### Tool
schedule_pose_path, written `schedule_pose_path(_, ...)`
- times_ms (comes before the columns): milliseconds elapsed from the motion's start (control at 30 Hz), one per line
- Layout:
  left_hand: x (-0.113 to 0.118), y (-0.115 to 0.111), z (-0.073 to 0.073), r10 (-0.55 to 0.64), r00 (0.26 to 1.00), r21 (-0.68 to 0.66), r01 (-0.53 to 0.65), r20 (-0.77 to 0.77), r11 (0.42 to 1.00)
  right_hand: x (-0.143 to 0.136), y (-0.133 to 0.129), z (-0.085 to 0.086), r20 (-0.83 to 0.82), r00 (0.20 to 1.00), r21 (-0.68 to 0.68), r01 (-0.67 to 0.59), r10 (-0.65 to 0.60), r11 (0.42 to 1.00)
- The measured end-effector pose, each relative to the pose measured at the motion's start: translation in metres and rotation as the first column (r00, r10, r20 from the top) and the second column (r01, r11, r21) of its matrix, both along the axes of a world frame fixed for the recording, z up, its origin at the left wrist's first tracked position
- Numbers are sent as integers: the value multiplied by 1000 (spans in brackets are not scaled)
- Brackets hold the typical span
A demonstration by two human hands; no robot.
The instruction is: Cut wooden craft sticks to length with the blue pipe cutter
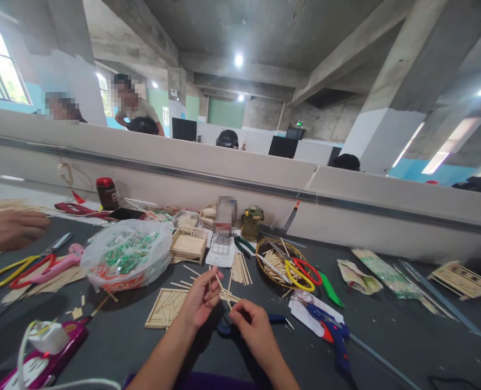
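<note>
My left hand (pixel 202 298) and my right hand (pixel 252 324) are both closed on a thin wooden stick (pixel 225 292) that slants between them. The left fingers pinch its upper end, the right fingertips its lower end. Beside my left wrist lies a shallow wooden tray (pixel 153 319) with loose sticks in it. More sticks (pixel 241 269) are spread on the table just beyond my hands. Dark blue-handled pliers or cutters (pixel 224 328) lie partly hidden beneath my right hand.
A wicker basket (pixel 260 265) holds sticks and yellow-and-red-handled scissors (pixel 299 275). A blue glue gun (pixel 332 330) lies at right. A plastic bag (pixel 122 254), small wooden model (pixel 189 244) and purple power strip (pixel 67 341) are at left. Another person's hand (pixel 13 230) reaches in from the left.
</note>
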State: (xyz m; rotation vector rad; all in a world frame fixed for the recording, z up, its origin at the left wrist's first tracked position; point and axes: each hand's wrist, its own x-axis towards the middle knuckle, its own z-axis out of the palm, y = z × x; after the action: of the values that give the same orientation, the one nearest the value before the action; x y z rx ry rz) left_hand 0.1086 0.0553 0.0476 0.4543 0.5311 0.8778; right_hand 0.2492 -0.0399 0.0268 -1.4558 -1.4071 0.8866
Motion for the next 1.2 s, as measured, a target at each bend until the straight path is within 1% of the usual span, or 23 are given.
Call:
schedule_pose_path(133,-2,-1,4,10,998,13,-11,56,1000,0,-1,1,-4,1000,7,15,-15,1000)
schedule_pose_path(333,-3,-4,6,37,998,64,-40,44,997,-1,-2,1,-40,999,-3,25,-26,1000)
schedule_pose_path(500,-2,-6,6,20,999,96,-25,46,995,-1,-1,0,-49,999,-5,16,-16,1000)
schedule_pose_path(600,-2,-5,5,17,998,87,-22,56,996,-1,-2,-1,-37,999,-4,20,-20,1000)
schedule_pose_path(700,-2,-2,4,26,996,45,-30,89,999,0,-2,0,-54,998,-18,22,-23,1000)
schedule_pose_path(800,-3,2,2,70,990,-2,-71,119,997,8,-1,3,-64,996,-29,52,-54,998)
schedule_pose_path(867,-4,3,1,122,988,-18,-121,99,992,16,0,4,-39,991,-21,126,-127,992)
schedule_pose_path(1000,-1,1,-2,257,965,-3,-258,-52,966,30,1,0,59,950,28,305,-307,952)
schedule_pose_path(1067,2,-1,-4,292,951,9,-292,-102,956,34,2,-5,117,936,25,331,-332,943)
schedule_pose_path(1133,4,-3,-7,283,951,2,-285,-125,959,37,6,-8,200,924,17,330,-326,944)
schedule_pose_path(1200,6,-4,-8,265,951,-2,-269,-157,963,38,14,-9,342,883,28,331,-320,943)
